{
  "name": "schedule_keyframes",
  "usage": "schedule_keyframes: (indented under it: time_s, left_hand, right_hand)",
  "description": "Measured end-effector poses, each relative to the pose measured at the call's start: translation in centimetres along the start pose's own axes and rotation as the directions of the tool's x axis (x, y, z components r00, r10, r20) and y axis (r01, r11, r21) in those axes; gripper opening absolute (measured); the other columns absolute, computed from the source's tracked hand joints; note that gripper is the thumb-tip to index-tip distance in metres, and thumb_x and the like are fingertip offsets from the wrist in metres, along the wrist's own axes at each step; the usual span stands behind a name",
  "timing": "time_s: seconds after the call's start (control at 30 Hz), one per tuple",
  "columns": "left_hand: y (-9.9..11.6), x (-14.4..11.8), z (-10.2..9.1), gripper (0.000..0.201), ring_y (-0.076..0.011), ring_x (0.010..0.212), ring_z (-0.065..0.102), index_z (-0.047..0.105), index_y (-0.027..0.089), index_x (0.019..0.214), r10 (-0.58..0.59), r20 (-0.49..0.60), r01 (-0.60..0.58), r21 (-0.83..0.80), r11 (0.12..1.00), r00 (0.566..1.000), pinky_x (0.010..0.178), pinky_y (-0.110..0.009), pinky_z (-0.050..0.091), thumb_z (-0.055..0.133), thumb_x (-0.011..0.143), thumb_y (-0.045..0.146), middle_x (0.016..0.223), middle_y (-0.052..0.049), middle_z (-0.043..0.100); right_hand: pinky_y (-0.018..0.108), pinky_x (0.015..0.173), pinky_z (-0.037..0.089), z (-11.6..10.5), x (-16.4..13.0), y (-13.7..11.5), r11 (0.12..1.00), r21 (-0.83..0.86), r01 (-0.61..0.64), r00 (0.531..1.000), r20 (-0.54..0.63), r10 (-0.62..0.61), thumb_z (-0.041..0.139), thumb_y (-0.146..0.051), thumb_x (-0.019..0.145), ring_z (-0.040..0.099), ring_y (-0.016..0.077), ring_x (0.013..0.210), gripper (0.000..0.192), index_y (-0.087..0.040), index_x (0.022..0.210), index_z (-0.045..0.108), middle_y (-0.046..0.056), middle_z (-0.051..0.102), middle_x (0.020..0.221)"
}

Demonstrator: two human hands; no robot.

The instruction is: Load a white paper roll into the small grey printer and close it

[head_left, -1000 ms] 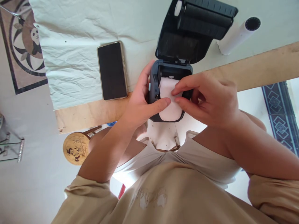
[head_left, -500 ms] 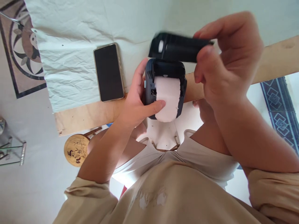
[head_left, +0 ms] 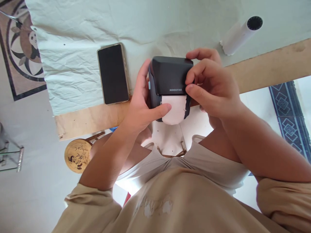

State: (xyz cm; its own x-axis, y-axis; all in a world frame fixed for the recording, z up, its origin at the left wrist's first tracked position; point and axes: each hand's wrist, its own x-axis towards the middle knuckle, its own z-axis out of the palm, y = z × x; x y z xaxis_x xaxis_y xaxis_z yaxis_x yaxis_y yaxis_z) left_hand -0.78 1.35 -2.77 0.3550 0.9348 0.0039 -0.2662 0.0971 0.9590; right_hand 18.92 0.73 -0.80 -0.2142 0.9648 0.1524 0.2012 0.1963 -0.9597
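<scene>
My left hand (head_left: 140,108) is wrapped round the left side of a small dark label printer (head_left: 155,103). Its thumb presses on the white paper strip (head_left: 174,111) that comes out at the near end. On top of the printer lies its black cover (head_left: 170,72), marked NIIMBOT, over the bay where the paper sits. My right hand (head_left: 213,85) grips the cover's right edge with thumb and fingertips. Whether the cover is latched, I cannot tell.
A phone (head_left: 113,74) in a clear case lies left of the printer on the pale green cloth (head_left: 77,38). Farther right stands a white roll (head_left: 240,36) with a dark end. The bare wooden table edge (head_left: 89,119) runs in front, with a round wooden stool (head_left: 77,156) below.
My right hand has brought the cover down from above the printer onto its top, hiding the open bay. The white roll behind that hand now shows. My left hand keeps its hold.
</scene>
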Motion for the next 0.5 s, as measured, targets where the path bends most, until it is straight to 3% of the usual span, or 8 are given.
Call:
schedule_keyframes:
  time_s: [0.1, 0.2, 0.3, 0.5]
  left_hand:
    - [0.3, -0.1, 0.6, 0.066, -0.024, 0.118, 0.057, 0.042, 0.035, 0.128, 0.02, 0.001, -0.02, -0.052, 0.998, 1.0, 0.086, -0.032, 0.055, 0.072, 0.069, 0.039, 0.123, -0.001, 0.057]
    - [0.8, -0.3, 1.4, 0.054, -0.0255, 0.122, 0.056, 0.043, 0.03, 0.125, -0.015, -0.068, 0.011, -0.051, 0.999, 0.998, 0.085, -0.033, 0.055, 0.064, 0.077, 0.044, 0.12, -0.003, 0.059]
    - [1.2, -0.6, 1.9, 0.05, -0.028, 0.124, 0.055, 0.047, 0.025, 0.121, -0.076, -0.113, 0.072, -0.041, 0.997, 0.991, 0.086, -0.034, 0.055, 0.062, 0.078, 0.046, 0.115, -0.005, 0.062]
    - [1.9, -0.7, 1.5, 0.048, -0.0283, 0.121, 0.059, 0.051, 0.026, 0.12, -0.141, -0.081, 0.138, -0.042, 0.99, 0.987, 0.08, -0.033, 0.058, 0.066, 0.077, 0.044, 0.111, -0.004, 0.066]
  right_hand:
    - [0.02, 0.046, 0.046, 0.1, 0.1, 0.3, 0.999, 0.038, -0.026, 0.998, 0.05, 0.024, 0.061, -0.03, 0.082, 0.049, 0.0019, 0.059, 0.04, -0.032, 0.119, 0.045, 0.002, 0.041, 0.137]
    - [0.021, 0.049, 0.047, -0.1, 0.4, 1.0, 0.997, 0.067, -0.03, 0.984, 0.177, 0.018, 0.06, -0.038, 0.082, 0.052, 0.0058, 0.064, 0.061, -0.033, 0.134, 0.03, 0.003, 0.051, 0.121]
    - [0.023, 0.056, 0.049, -0.2, 0.7, 1.5, 0.997, 0.076, 0.018, 0.971, 0.238, -0.036, 0.06, -0.044, 0.081, 0.053, 0.0108, 0.074, 0.066, -0.029, 0.137, 0.028, 0.003, 0.055, 0.101]
    - [0.024, 0.058, 0.048, -0.3, 0.8, 1.9, 0.997, 0.031, 0.071, 0.963, 0.259, -0.076, 0.06, -0.052, 0.08, 0.053, 0.0116, 0.076, 0.069, -0.031, 0.137, 0.026, 0.003, 0.053, 0.101]
